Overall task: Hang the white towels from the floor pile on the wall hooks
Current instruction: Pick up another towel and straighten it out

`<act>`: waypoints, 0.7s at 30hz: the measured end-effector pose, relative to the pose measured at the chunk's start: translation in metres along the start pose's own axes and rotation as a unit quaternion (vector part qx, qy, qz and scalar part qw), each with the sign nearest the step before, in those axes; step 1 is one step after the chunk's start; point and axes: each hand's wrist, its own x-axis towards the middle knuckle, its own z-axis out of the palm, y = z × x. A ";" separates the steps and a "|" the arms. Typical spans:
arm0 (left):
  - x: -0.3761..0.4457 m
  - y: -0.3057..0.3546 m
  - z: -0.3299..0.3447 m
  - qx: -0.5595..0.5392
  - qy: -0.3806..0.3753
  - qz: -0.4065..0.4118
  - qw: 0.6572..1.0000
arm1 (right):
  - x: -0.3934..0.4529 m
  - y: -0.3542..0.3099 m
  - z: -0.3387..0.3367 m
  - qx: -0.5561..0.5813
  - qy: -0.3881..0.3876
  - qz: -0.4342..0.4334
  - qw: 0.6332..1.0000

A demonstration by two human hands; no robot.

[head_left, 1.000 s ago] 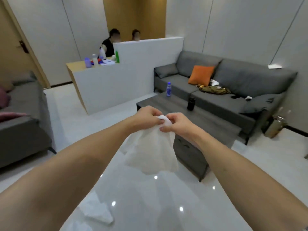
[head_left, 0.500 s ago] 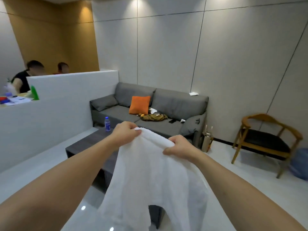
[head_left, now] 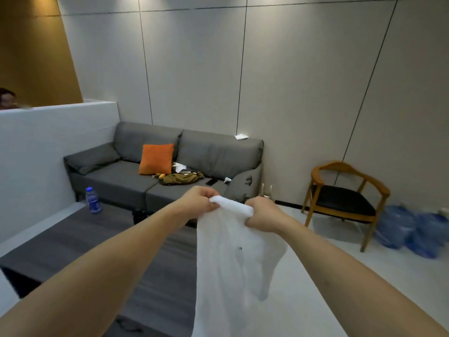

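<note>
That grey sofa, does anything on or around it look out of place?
A few things. A small white cloth lies on top of the sofa backrest, an olive bag sits slumped on the seat beside the orange cushion, and a dark phone lies loose on the seat.

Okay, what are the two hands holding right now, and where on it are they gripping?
A white towel, gripped along its bunched top edge by the left hand and right hand; the rest hangs down.

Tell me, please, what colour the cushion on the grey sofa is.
The cushion is orange, shown best in the head view.
</note>
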 end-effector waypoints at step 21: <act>0.169 0.050 0.037 -0.133 0.285 -0.099 0.944 | 0.189 0.120 -0.054 0.286 0.018 -0.080 0.955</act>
